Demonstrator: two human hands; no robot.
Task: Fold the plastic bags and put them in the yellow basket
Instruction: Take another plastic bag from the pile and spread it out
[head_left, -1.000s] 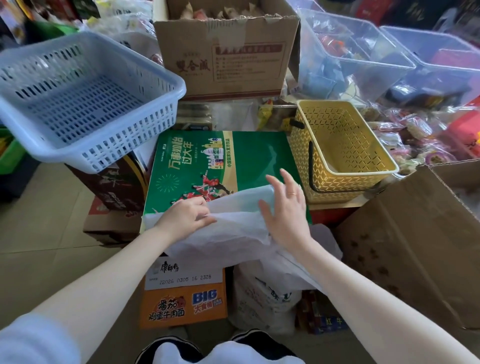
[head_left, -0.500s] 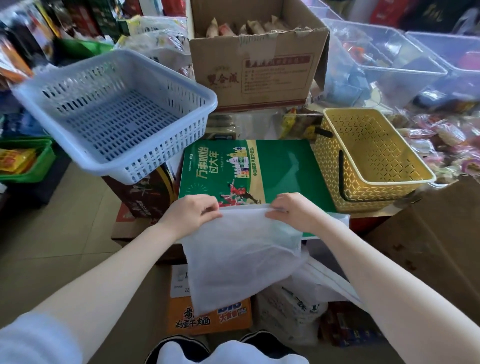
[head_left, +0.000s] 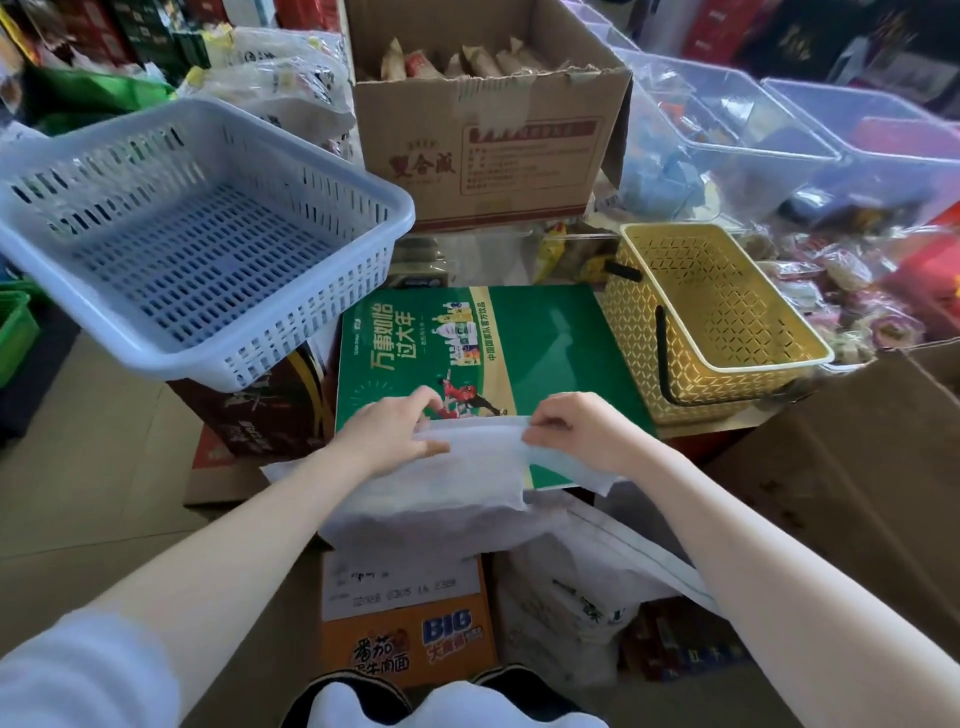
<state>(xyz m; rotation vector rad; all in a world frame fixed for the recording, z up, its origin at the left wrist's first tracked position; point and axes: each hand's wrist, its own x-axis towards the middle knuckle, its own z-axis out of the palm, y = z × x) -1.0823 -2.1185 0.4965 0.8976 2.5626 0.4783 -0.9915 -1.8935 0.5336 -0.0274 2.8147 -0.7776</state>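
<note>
Left hand (head_left: 387, 434) and right hand (head_left: 576, 428) each pinch top edge of white plastic bag (head_left: 447, 483), fingers curled. Bag lies over near edge of green box (head_left: 550, 338), lower part hanging off. Yellow basket (head_left: 779, 358) just right of box, blue basket (head_left: 311, 343) at left.

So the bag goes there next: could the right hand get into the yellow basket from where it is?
Probably yes. The right hand pinches the bag on the green box, and the yellow basket stands just beside it, open-topped, handle down, nothing between.
</note>
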